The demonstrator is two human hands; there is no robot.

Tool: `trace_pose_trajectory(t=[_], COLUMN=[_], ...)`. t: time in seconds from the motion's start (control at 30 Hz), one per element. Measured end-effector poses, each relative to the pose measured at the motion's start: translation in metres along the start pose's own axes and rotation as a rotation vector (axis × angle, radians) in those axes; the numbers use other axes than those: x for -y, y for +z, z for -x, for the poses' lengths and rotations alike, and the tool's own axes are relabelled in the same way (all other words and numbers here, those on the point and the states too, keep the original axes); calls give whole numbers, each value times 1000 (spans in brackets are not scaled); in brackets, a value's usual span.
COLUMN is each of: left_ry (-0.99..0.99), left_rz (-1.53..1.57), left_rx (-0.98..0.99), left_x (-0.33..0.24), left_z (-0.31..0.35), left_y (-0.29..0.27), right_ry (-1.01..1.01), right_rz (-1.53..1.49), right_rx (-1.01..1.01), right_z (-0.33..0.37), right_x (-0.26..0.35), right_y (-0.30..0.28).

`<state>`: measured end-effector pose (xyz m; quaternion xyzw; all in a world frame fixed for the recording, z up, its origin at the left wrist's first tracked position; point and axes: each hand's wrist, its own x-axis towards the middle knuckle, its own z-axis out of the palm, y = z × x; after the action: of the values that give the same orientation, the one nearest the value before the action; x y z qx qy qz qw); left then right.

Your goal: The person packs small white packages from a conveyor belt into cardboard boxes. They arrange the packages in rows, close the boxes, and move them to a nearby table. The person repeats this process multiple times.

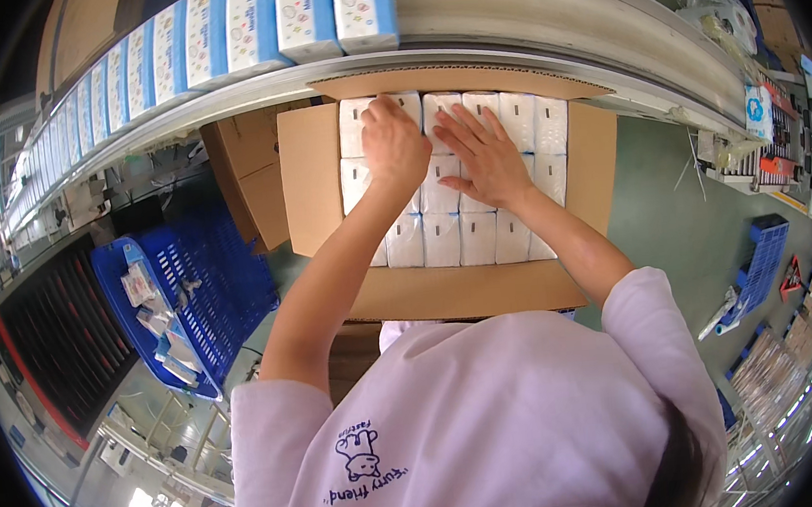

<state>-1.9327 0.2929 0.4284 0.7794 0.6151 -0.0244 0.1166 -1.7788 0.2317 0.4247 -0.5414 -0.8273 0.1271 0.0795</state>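
Note:
An open cardboard box point(466, 289) stands in front of me with its flaps folded outward. Rows of white wrapped tissue packs point(550, 128) fill it, set on end side by side. My left hand point(395, 145) is at the far left part of the box, its fingers curled down over a tissue pack in the back row; the fingertips are partly hidden. To its right, my right hand point(488, 159) lies on the tops of the middle packs with fingers spread. The right palm hides parts of several packs.
Beyond the box runs a conveyor point(511, 7), carrying a line of blue-and-white tissue packs point(250, 23) on its left part. A blue plastic basket point(236, 276) with loose packs stands at left, beside another cardboard box point(252, 175). A blue crate point(759, 259) is on the floor at right.

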Motion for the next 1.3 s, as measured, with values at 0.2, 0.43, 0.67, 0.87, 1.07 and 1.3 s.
trace_pose_trajectory(t=[0.2,0.43,0.67,0.87,1.07,1.3], left_ry=[-146,-577,-625,749,703,679], left_rz=[275,1206,692,343,236,298], left_rx=[-44,-512,-590,-75,-145,-108], left_x=[13,243,251,80,109,110], left_z=[-21,138,160,41,31,29], left_y=[2,-147,-99,-44,15,16], right_ry=[-47,-25,68,416,331,142], right_rz=[24,-185,-107,-237,-159,-458], right_rx=[19,-223,-506,-209,-762,-463], right_z=[-3,-12,-111,-107,-28,24], right_x=[1,20,-19,-33,18,86], right_y=[-3,-32,-115,-117,-173,-108])
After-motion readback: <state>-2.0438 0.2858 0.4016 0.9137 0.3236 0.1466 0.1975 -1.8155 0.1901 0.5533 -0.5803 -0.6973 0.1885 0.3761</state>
